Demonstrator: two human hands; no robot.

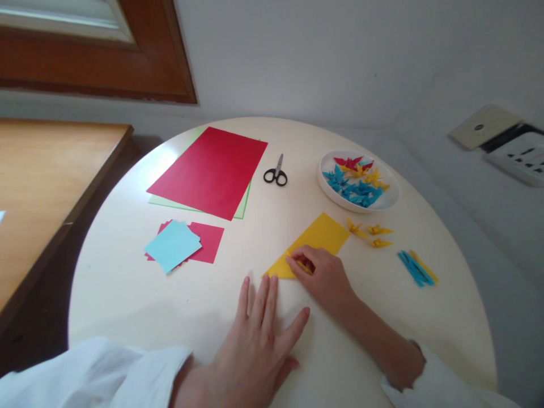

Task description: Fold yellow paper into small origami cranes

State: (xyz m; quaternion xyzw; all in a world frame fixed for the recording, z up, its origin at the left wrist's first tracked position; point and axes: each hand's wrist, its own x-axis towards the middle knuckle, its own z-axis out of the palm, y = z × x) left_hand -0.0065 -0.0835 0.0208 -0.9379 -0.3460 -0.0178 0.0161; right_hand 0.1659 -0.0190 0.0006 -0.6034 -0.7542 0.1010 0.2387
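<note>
On the near side of the scene, a round white table served as the work surface. A large red sheet lay at far left, over a pale green sheet whose edges showed beneath it.

The left hand rested palm down at near centre, fingers extended and apart except for two lying close together; their tips met the near edge of the yellow paper. The right hand was curled over that paper from the right, thumb and forefinger drawn together at its surface. Whether they pinched an edge or only pressed on it could not be determined.

The yellow paper lay on the table at centre, slanting from near left to far right. The step in hand was judged to be folding or creasing at its near-left portion. The next move called for the left fingertips to brace the near edge, and for light, even right-hand pressure to prevent skewing.

A white dish at far right contained folded pieces in red, yellow and blue. A light-blue square overlapped small red sheets at left. Blue strips lay beside yellow strips at right. Scissors lay at far centre. Three small yellow folded pieces lay just on the near side of the dish.
</note>
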